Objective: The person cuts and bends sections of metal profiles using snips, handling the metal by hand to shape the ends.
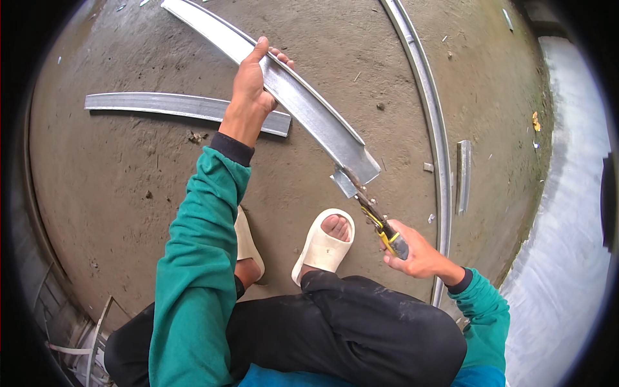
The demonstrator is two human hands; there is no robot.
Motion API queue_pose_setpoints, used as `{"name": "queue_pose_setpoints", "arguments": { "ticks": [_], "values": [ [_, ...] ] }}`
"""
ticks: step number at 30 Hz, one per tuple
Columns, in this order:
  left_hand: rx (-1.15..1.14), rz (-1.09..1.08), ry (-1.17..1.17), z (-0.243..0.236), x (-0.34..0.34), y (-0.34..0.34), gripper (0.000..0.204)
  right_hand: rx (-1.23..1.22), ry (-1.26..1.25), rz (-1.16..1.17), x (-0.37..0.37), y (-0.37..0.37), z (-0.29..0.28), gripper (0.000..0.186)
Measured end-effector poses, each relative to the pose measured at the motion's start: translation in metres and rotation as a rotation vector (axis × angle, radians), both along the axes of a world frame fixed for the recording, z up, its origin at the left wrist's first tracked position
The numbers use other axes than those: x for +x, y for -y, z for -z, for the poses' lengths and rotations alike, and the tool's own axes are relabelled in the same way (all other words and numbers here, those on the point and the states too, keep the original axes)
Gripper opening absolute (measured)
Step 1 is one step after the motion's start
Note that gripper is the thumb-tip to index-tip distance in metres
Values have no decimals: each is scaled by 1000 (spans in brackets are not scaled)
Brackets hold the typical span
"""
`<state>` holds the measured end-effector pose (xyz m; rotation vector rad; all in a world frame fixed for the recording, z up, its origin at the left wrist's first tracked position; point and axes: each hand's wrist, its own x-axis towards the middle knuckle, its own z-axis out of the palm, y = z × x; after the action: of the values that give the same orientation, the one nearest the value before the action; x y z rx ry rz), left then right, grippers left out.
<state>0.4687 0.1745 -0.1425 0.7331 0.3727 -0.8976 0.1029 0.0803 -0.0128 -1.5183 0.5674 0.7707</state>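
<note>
My left hand (pixel 253 80) is closed around a long galvanized metal channel (pixel 309 113), its thumb over one raised edge. The channel slants from the upper left down to the middle of the view. In my right hand (pixel 419 251) are tin snips (pixel 380 227) with black and yellow handles, the fingers wrapped round the grips. Their dark jaws meet the channel's near end, where a small flap (pixel 343 183) of metal sticks out at the corner. Whether the blades are fully closed is hard to make out.
Another metal channel (pixel 161 103) lies on the brown ground behind my left wrist. A longer channel (pixel 422 77) runs down the right side, with a short offcut (pixel 463 177) beside it. My sandals (pixel 329 242) stand below the work. A pale wall (pixel 554 213) borders the right.
</note>
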Motion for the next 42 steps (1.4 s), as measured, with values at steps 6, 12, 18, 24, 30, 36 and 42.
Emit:
{"name": "queue_pose_setpoints", "arguments": {
  "ticks": [6,12,18,24,30,36,42],
  "values": [
    [35,12,20,-3,-3,5,24,93,-85,70,-5,2,6,58],
    [11,3,-3,3,2,3,23,-30,28,41,-3,3,-6,59],
    [36,-5,-26,14,-1,4,24,-427,-140,94,-3,-11,5,42],
    [199,-50,22,38,-9,14,24,-323,-63,71,-20,-6,69,39],
    [380,-158,45,55,-6,58,23,-255,1,74,-21,20,128,33],
    [348,-195,20,44,-2,74,26,-262,83,213,-20,49,122,26],
    [284,-198,-6,52,6,63,23,-891,278,16,-15,26,109,20]
  ]
}}
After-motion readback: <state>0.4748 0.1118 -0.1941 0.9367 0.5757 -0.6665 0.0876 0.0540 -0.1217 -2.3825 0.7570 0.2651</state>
